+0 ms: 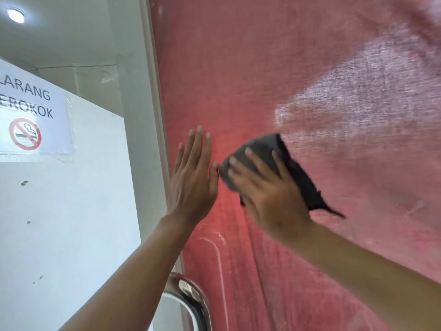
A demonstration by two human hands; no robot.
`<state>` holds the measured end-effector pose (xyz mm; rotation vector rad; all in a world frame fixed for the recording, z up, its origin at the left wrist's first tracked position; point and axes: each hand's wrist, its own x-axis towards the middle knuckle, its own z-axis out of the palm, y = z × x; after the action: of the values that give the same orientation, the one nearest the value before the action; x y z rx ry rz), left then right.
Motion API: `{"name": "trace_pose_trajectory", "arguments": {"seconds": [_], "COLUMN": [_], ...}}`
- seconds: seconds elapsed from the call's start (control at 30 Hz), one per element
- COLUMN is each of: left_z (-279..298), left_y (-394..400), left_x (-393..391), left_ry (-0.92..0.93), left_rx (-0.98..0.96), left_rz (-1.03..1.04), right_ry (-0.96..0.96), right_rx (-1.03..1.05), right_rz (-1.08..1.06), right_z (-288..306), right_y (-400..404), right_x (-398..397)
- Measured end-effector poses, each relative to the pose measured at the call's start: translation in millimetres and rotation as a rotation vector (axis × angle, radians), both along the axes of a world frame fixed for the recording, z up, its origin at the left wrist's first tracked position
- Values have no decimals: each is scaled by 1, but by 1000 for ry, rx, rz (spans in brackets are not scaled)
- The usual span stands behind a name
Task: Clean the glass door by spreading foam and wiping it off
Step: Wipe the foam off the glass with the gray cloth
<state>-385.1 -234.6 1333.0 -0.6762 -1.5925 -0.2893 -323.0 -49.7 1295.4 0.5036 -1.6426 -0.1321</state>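
Beside the no-smoking sign, right hand presses cloth.

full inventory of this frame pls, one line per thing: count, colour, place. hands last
glass door: 1, reddish pink, fills the centre and right
foam smear: 1 large whitish patch, upper right of the door
cloth: 1, dark grey, pressed on the door under the right hand
door frame: 1, pale grey, running down the door's left edge
door handle: 1, shiny chrome, bottom centre at the door's left edge
no-smoking sign: 1, white with black letters and a red prohibition circle, on the wall at left
wall: 1, white with a few dark specks, left side
ceiling light: 1, white, lit, top left corner
left hand: 1, fingers open and flat against the door, beside the cloth
right hand: 1, spread over the cloth, blurred
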Motion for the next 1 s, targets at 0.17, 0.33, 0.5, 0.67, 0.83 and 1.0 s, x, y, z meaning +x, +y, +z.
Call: {"name": "trace_pose_trajectory", "arguments": {"seconds": [0.17,0.33,0.5,0.67,0.83,1.0], "left_z": [-30,-33,-33,-35,-54,-89], "left_y": [12,14,21,33,55,72], "left_x": [-9,-7,-4,1,12,22], "left_ry": [30,14,-8,-26,-47,-119], "left_rx": [-19,-15,5,21,63,108], "left_rz": [7,34,54,71,38,30], "right_ry": [-100,73,-60,-138,66,-75], "right_rx": [142,-225,104,116,-96,117], "right_rz": [83,-26,45,128,17,68], "right_z": [-45,10,-68,-69,-26,-95], "right_y": [22,42,34,48,61,68], "right_x": [6,9,12,16,16,20]}}
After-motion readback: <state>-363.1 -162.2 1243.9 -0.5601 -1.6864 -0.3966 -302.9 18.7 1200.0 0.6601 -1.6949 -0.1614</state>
